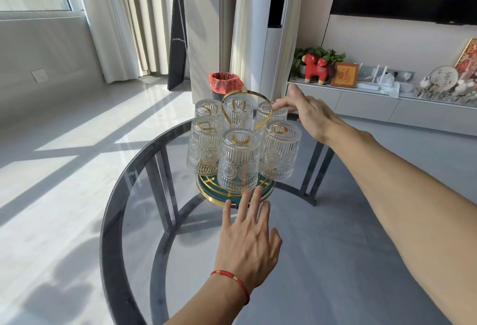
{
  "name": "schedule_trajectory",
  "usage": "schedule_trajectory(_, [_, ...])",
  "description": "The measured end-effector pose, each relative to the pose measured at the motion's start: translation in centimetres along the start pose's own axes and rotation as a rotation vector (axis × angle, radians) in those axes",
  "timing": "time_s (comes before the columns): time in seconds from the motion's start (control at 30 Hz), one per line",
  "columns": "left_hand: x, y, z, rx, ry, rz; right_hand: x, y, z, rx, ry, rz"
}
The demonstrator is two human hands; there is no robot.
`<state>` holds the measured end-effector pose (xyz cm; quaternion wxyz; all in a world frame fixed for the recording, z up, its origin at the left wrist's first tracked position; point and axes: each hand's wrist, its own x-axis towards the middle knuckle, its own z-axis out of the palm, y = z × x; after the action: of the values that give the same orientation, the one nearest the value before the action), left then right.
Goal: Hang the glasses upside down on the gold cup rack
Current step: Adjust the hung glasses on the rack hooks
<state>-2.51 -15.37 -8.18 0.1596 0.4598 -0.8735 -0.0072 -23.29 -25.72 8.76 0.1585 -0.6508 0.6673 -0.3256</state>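
The gold cup rack (247, 95) with its looped handle and green round base (206, 188) stands on the round glass table (134, 169). Several ribbed clear glasses hang upside down on its arms, the nearest glass (238, 163) in front. My left hand (247, 237) lies flat just before the base, fingers spread, fingertips at the base's front rim, holding nothing. My right hand (309, 113) reaches in from the right, fingers extended, its fingertips at the back right glass (277, 115); whether they touch it I cannot tell.
A bin with a red bag (225, 83) stands on the floor behind the table. A low white cabinet (374, 102) with a red toy, frames and ornaments runs along the right wall. Curtains hang at the back left.
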Motion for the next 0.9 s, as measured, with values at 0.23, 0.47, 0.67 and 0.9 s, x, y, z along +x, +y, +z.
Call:
schedule_trajectory(0.23, [0.1, 0.0, 0.1, 0.008, 0.009, 0.000, -0.3, -0.7, -0.5, -0.128, -0.031, -0.032])
schedule_trajectory(0.47, [0.0, 0.0, 0.0, 0.012, -0.004, 0.002, -0.1, -1.3, -0.5, -0.157, -0.035, -0.079])
schedule_trajectory(0.67, [0.0, 0.0, -0.1, 0.003, 0.000, 0.003, 0.0, -1.4, -0.4, -0.193, -0.032, -0.065])
schedule_trajectory(0.9, [0.0, -0.1, -0.1, 0.004, -0.004, 0.000, -0.1, -1.5, -0.3, -0.228, -0.042, -0.055])
